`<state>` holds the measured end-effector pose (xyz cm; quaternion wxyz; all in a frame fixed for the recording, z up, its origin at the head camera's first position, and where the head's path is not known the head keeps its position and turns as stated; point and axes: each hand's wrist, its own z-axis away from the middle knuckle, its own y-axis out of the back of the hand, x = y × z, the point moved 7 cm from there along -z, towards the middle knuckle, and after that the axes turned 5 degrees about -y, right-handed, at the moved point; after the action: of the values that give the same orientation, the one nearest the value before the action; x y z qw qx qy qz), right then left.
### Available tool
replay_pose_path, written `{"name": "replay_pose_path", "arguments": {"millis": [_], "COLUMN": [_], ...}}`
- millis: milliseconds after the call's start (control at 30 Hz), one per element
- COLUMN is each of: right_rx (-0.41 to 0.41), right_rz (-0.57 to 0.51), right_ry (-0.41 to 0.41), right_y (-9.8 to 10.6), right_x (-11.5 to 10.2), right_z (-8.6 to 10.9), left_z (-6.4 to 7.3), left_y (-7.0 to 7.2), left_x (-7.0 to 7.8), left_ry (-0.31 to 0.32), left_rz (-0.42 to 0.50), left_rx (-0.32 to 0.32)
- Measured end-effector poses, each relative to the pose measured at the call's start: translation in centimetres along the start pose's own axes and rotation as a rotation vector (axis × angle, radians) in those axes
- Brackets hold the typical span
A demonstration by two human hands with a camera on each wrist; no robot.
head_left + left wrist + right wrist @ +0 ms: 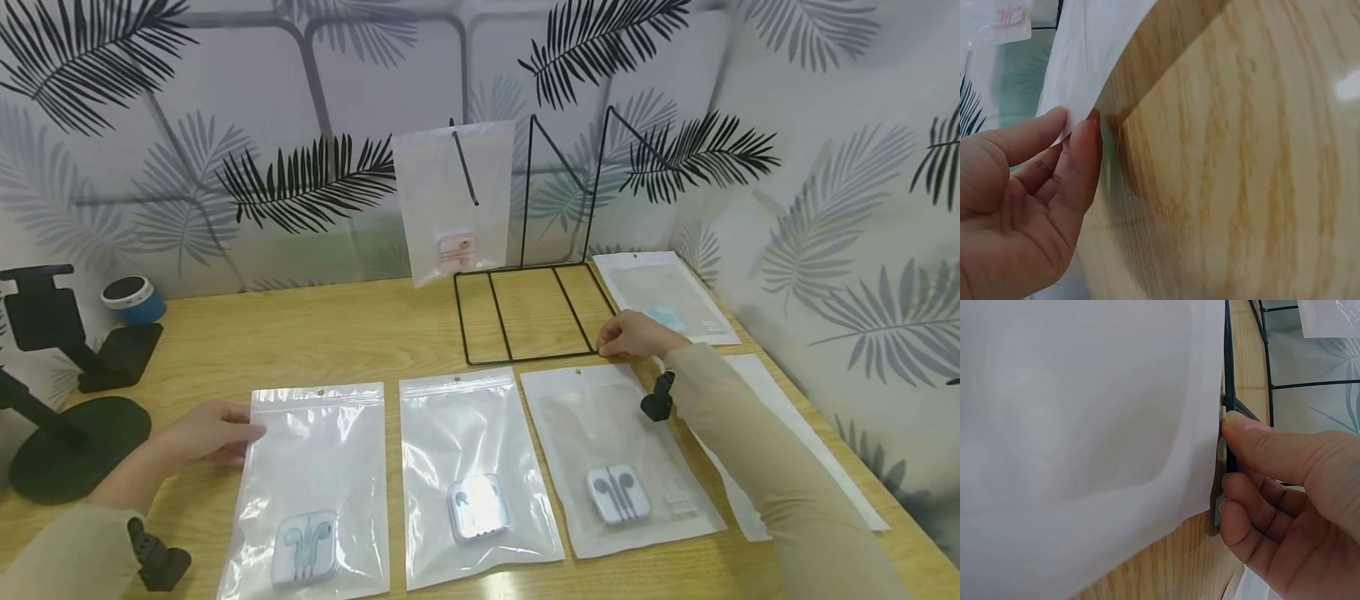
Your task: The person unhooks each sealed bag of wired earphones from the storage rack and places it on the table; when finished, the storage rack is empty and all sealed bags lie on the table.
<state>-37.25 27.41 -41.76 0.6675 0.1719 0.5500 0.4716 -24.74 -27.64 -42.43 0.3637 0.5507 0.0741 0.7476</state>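
Note:
At the left of the head view, my left hand [206,435] pinches the upper left edge of a white zip bag [315,458]. A boxed pair of pale green earphones [304,546] shows through its front. The left wrist view has thumb and fingertips on the bag's edge [1088,59], lifted off the wood. My right hand [639,335] pinches the front right corner of a black wire display rack [536,360]. From one hook of the rack hangs a bag [457,187] with pink earphones. In the right wrist view, thumb and curled fingers meet at the black wire [1230,381].
Two more bags of earphones, one in the middle [442,417] and one to its right [585,417], lie in a row. Another bag with a blue item [652,279] and a white bag [795,442] lie at right. Black stands [82,429] and a blue speaker [138,304] occupy the left side.

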Motion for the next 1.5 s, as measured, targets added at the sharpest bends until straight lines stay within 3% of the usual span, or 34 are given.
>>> {"name": "replay_pose_path", "arguments": {"millis": [200, 400, 567, 667, 833, 967, 1133, 1267, 1500], "right_rx": [-0.007, -0.014, -0.016, -0.012, -0.011, -0.006, 0.0, 0.004, 0.0], "right_rz": [0.0, -0.011, -0.015, -0.016, -0.01, -0.005, -0.004, -0.004, -0.01], "right_ry": [0.002, -0.002, -0.008, -0.007, -0.007, -0.003, 0.002, -0.002, -0.004], "right_y": [0.0, 0.0, 0.0, 0.0, -0.1, 0.0, 0.2, 0.3, 0.1], "right_x": [-0.1, -0.2, 0.0, 0.0, -0.1, -0.2, -0.2, 0.1, 0.2], "right_z": [0.0, 0.1, 0.1, 0.1, 0.1, 0.1, 0.2, 0.0, -0.2], "left_z": [0.0, 0.5, 0.7, 0.4, 0.3, 0.4, 0.5, -0.3, -2.8], "left_y": [0.4, 1.8, 3.5, 4.5, 5.8, 6.8, 7.7, 7.3, 5.8], "left_x": [-0.1, 0.3, 1.6, 2.9, 6.6, 10.3, 15.3, 18.9, 23.5], "left_ry": [0.023, 0.028, 0.005, -0.041, -0.206, -0.274, -0.371, -0.466, -0.571], "left_rz": [-0.117, -0.212, -0.288, -0.292, -0.267, -0.265, -0.223, -0.193, -0.098], "left_rx": [0.037, 0.101, 0.147, 0.175, 0.25, 0.335, 0.484, 0.554, 0.581]}}
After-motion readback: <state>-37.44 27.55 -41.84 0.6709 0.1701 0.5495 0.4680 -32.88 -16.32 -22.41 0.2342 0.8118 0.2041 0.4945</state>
